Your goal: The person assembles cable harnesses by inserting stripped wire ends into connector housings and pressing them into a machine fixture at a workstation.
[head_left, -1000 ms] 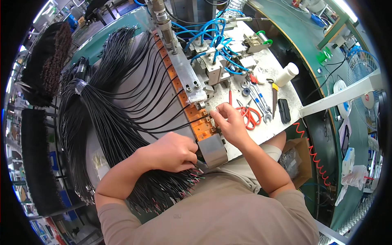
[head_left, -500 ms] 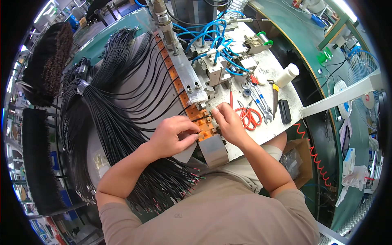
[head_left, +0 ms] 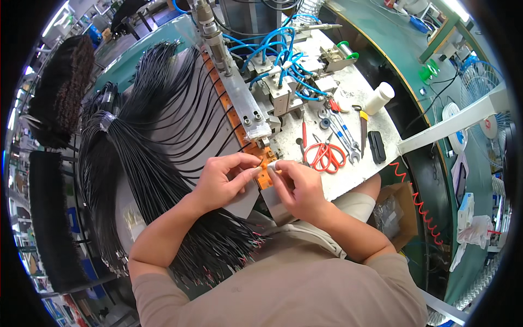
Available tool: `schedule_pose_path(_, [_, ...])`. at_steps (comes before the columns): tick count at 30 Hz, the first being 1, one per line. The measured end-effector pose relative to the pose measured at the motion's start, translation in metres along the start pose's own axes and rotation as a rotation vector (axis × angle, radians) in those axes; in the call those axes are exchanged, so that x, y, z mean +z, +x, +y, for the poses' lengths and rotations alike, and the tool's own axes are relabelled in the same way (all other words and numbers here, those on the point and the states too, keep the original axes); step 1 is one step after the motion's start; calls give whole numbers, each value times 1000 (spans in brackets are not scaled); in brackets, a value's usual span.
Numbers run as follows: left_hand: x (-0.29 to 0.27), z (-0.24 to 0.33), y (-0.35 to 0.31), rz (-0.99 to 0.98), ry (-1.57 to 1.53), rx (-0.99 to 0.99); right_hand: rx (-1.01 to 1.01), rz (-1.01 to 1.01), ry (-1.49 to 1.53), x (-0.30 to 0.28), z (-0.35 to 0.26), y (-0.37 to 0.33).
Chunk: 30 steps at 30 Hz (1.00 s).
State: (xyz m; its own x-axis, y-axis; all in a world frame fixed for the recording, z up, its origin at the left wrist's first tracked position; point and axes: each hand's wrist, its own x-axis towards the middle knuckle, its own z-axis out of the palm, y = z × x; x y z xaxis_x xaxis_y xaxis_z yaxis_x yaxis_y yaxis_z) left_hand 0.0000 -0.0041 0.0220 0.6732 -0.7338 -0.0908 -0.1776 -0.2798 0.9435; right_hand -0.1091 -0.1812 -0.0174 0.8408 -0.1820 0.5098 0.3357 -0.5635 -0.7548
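Observation:
My left hand (head_left: 224,180) and my right hand (head_left: 298,189) meet over the near end of an orange fixture strip (head_left: 233,117). Thumb and forefinger of each are closed in a pinch, a short gap apart. What lies between the fingertips is too small to tell; a pale speck shows at the right ones. Below my right hand is a grey metal block (head_left: 274,204), partly covered. Thin black cables (head_left: 147,163) lie in a thick bundle to the left, with single strands running to the strip. Just beyond my hands ends a metal machine arm (head_left: 239,101).
Blue air hoses (head_left: 283,49) loop over the machine. To the right on the white table lie red-handled scissors (head_left: 326,157), wrenches (head_left: 348,143), a yellow-handled tool (head_left: 364,122), a black case (head_left: 376,147) and a white bottle (head_left: 380,98). A cardboard box (head_left: 403,212) stands below.
My right hand has come down and left, from the strip's right side to beside my left fingertips. The left hand's fingers have drawn together. The whole view has shifted slightly.

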Motion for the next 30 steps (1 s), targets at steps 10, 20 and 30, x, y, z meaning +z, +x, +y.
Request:
schedule_pose_path(10, [5, -3, -3, 132, 232, 235, 67, -60, 31, 1, -3, 5])
schedule_pose_path(20, [0, -5, -2, 109, 166, 193, 148, -110, 79, 4, -5, 6])
schedule_pose_path(30, [1, -6, 0, 49, 153, 210, 291, -178, 191, 2, -3, 8])
